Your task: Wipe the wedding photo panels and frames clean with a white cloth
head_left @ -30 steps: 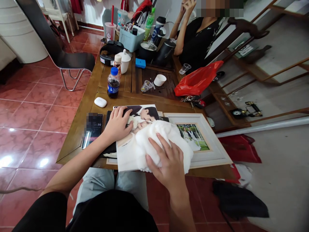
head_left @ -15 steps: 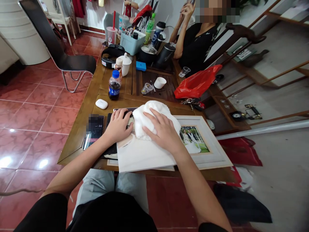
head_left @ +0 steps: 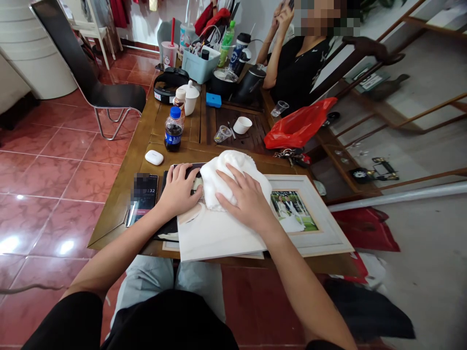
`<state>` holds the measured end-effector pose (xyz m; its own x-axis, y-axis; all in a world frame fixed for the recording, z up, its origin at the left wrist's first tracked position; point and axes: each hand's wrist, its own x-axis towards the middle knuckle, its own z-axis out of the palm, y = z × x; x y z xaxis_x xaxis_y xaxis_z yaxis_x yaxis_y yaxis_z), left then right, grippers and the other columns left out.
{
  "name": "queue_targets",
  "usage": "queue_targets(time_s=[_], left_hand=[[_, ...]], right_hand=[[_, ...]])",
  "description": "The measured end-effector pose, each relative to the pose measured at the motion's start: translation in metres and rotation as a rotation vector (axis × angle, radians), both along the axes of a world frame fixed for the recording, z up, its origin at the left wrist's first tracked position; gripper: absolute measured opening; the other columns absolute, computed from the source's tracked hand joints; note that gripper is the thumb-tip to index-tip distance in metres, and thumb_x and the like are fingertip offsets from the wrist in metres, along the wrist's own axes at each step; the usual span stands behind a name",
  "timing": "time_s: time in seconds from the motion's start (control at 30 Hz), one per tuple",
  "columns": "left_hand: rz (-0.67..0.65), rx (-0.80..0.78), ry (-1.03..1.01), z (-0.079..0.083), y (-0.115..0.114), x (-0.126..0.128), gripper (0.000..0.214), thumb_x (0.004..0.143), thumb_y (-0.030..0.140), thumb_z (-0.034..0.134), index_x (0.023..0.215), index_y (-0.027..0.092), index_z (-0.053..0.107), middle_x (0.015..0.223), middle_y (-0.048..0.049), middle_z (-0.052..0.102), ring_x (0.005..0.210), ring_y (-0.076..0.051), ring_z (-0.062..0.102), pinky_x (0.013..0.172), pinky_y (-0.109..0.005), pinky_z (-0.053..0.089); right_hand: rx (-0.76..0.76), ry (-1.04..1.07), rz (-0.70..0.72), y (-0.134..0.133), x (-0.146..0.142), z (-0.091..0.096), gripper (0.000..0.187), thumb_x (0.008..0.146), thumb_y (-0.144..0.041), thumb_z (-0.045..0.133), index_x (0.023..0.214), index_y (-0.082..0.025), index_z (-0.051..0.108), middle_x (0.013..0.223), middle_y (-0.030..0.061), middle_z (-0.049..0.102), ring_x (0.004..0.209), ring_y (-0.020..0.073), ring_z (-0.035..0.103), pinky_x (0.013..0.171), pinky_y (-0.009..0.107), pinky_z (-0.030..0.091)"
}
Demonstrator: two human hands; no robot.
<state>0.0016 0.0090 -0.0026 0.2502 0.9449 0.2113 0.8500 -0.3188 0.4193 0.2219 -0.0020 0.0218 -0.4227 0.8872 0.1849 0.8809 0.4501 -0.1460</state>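
Cloth under right hand, phone showing ":32"

Fluffy white cloth on a glossy photo print, varnished wooden table.

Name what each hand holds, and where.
The right hand lies flat on the near side of the white cloth; the left hand presses the left edge of the photo print. Neither closes around anything.

Red tiled floor — black chair.
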Motion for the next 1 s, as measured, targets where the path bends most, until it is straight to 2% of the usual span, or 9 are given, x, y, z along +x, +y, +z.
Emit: queue_targets(time_s=[0.1,0.27,0.57,0.73,0.87,1.0], left_hand=[[0.027,-0.002,-0.026,-0.001,-0.001,0.001,0.049,0.097,0.037,0.054,0.143,0.021,0.055,0.155,-0.0157,0.044,0.149,-0.035,0.035,0.127,-0.061,0.02],[-0.024,-0.001,-0.092,-0.001,0.0,0.001,0.05,0.095,0.034,0.055,0.142,0.019,0.056,0.153,-0.0167,0.045,0.15,-0.036,0.034,0.125,-0.059,0.026],[-0.098,0.055,-0.254,-0.004,0.006,-0.002,0.038,0.093,0.027,0.057,0.13,0.022,0.063,0.145,-0.0134,0.051,0.145,-0.032,0.041,0.122,-0.056,0.035],[-0.097,0.037,-0.236,-0.005,0.005,-0.002,0.04,0.092,0.027,0.058,0.132,0.021,0.061,0.147,-0.0149,0.048,0.144,-0.033,0.041,0.12,-0.056,0.036],[-0.098,0.026,-0.224,-0.005,0.005,-0.002,0.04,0.094,0.027,0.056,0.133,0.022,0.06,0.147,-0.014,0.048,0.144,-0.032,0.041,0.12,-0.055,0.037],[-0.099,0.032,-0.223,-0.005,0.006,-0.002,0.039,0.094,0.027,0.055,0.133,0.022,0.06,0.146,-0.0138,0.048,0.143,-0.032,0.041,0.12,-0.055,0.037]], right_hand=[[0.045,0.017,0.02,-0.02,0.008,-0.007,0.057,0.103,-0.049,0.047,0.156,-0.027,0.048,0.168,0.0061,0.037,0.145,0.0361,0.043,0.119,0.057,0.036],[0.128,0.049,0.028,-0.057,0.016,-0.016,0.057,0.102,-0.045,0.051,0.156,-0.027,0.046,0.166,0.0092,0.04,0.144,0.0373,0.043,0.116,0.058,0.039],[0.211,0.101,0.018,-0.096,0.01,-0.023,0.071,0.099,-0.036,0.058,0.164,-0.032,0.029,0.163,0.0122,0.043,0.14,0.0382,0.046,0.114,0.06,0.039],[0.247,0.088,0.018,-0.106,0.004,-0.02,0.068,0.096,-0.033,0.063,0.16,-0.029,0.039,0.159,0.012,0.048,0.137,0.0386,0.048,0.113,0.06,0.04],[0.255,0.091,-0.009,-0.117,-0.012,-0.015,0.061,0.095,-0.034,0.063,0.154,-0.027,0.049,0.157,0.011,0.051,0.138,0.0383,0.048,0.114,0.058,0.039],[0.245,0.102,-0.014,-0.128,-0.031,-0.017,0.062,0.093,-0.049,0.064,0.15,-0.026,0.054,0.157,0.0107,0.053,0.139,0.0389,0.048,0.115,0.058,0.035]])
